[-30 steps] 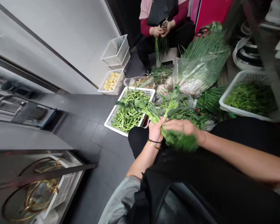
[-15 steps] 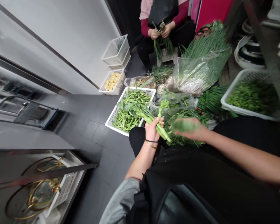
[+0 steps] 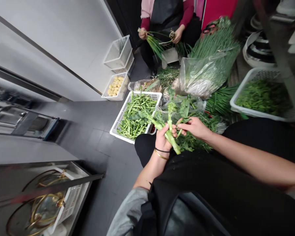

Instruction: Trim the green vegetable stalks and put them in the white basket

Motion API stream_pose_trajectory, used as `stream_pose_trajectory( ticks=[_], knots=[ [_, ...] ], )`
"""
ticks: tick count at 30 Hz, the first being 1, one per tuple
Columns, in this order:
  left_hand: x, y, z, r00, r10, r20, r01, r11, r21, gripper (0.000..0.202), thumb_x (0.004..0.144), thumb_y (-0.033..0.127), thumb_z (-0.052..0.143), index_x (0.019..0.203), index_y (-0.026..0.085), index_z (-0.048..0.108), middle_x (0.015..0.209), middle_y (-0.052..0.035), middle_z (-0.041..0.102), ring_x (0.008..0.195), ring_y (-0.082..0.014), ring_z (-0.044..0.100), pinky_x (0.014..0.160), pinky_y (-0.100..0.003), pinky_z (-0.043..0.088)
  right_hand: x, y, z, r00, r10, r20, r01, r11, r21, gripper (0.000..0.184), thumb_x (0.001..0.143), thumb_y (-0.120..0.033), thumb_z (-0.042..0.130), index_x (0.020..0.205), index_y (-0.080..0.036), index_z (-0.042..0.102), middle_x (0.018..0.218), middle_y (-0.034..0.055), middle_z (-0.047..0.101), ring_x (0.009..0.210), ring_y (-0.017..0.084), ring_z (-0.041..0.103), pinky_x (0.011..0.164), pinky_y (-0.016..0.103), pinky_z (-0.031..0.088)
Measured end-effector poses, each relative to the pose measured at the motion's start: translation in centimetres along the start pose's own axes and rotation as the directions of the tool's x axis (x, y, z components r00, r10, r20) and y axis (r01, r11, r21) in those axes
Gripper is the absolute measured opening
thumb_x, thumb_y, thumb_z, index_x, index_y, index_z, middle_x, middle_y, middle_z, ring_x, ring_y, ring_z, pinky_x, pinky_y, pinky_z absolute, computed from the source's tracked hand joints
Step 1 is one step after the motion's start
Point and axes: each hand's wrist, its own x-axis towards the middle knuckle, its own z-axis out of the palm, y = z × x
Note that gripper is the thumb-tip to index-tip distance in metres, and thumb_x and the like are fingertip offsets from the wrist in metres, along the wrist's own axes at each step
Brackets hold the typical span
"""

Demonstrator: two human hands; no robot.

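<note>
My left hand point(image 3: 164, 137) is wrapped round thick, pale green stalks of a leafy vegetable point(image 3: 174, 144), their budded tops pointing up and away. Just right of it, my right hand point(image 3: 192, 127) pinches a thin stem with a dark green leaf point(image 3: 185, 107), close against the stalks. Beyond my left knee, cut green stems and leaves point(image 3: 137, 113) fill a white perforated basket point(image 3: 118, 126). Under my right hand lies a heap of loose leaves point(image 3: 190, 142), partly hidden by my hand and arm.
Opposite sits a co-worker point(image 3: 167, 14) with green onions in both hands. A large plastic bag of long green onions point(image 3: 199, 77) stands between us. To the right is a white basket of leafy greens point(image 3: 263, 98); far left, a crate of potatoes point(image 3: 115, 87). A metal shelf point(image 3: 88, 178) juts in lower left.
My right hand, blurred before with something green in it, now pinches a leaf stem at the stalks. My left hand keeps its hold. The co-worker's hands have moved apart.
</note>
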Motion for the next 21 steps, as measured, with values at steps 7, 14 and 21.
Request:
stream_pose_trajectory(
  ticks=[7,14,21],
  knots=[
    [-0.5,0.3,0.5,0.923,-0.379,0.063,0.374,0.925,0.070,0.019,0.083,0.025,0.053,0.077,0.009,0.059,0.056,-0.0040,0.054,0.049,-0.0105,0.056,0.044,-0.019,0.046,1.8,-2.9,-1.5,0.980,-0.121,0.157,0.119,0.993,0.022,0.030,0.060,-0.038,0.077,0.073,-0.016,0.061,0.059,-0.0015,0.060,0.045,0.010,0.052,0.042,0.024,0.044],
    [0.1,-1.0,-0.1,0.998,0.059,-0.024,-0.057,0.997,0.049,0.019,0.068,0.017,0.069,0.080,0.012,0.056,0.068,-0.0041,0.061,0.056,-0.0109,0.058,0.043,-0.017,0.041,-0.1,-0.8,-1.1,0.902,-0.431,0.008,0.355,0.732,-0.582,0.024,0.074,-0.040,0.064,0.067,-0.018,0.056,0.055,0.0015,0.058,0.054,0.016,0.056,0.051,0.027,0.045],
    [3.8,5.0,-3.5,0.967,0.125,-0.223,-0.114,0.991,0.065,0.014,0.077,0.024,0.061,0.076,0.012,0.055,0.061,-0.0019,0.054,0.050,-0.0074,0.050,0.047,-0.019,0.038,-2.1,3.0,-3.7,0.795,-0.405,0.452,0.606,0.489,-0.628,0.022,0.078,-0.031,0.049,0.058,-0.024,0.050,0.060,0.0078,0.056,0.063,0.022,0.058,0.065,0.035,0.047]
  ],
)
